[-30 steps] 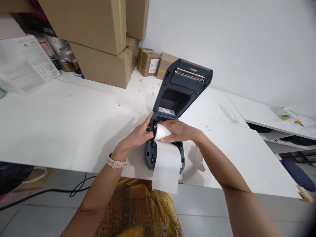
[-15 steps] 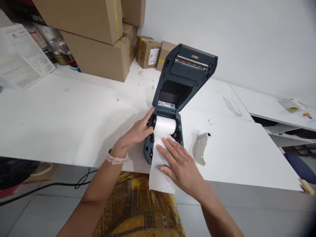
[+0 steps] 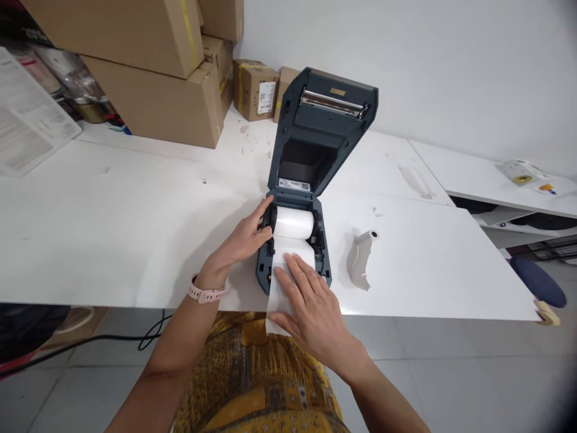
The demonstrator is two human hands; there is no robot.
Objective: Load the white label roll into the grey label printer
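A dark blue-grey label printer stands on the white table with its lid raised. Inside lies a white label roll, its loose strip running out over the printer's front toward my body. My left hand grips the printer's left side, index finger along the rim near the hinge and thumb over the edge beside the roll; its other fingers are mostly hidden. Flat on the strip rests my right hand, fingers stretched out. A curled piece of white paper on a core lies right of the printer.
Cardboard boxes are stacked at the back left, with smaller boxes against the wall. Printed sheets in plastic lean at the far left. A dark blue stool seat is beyond the table's right end.
My right hand has slid slightly toward me along the strip, and more of the strip shows between it and the roll. My left hand stays at the printer's side. The view has shifted a little.
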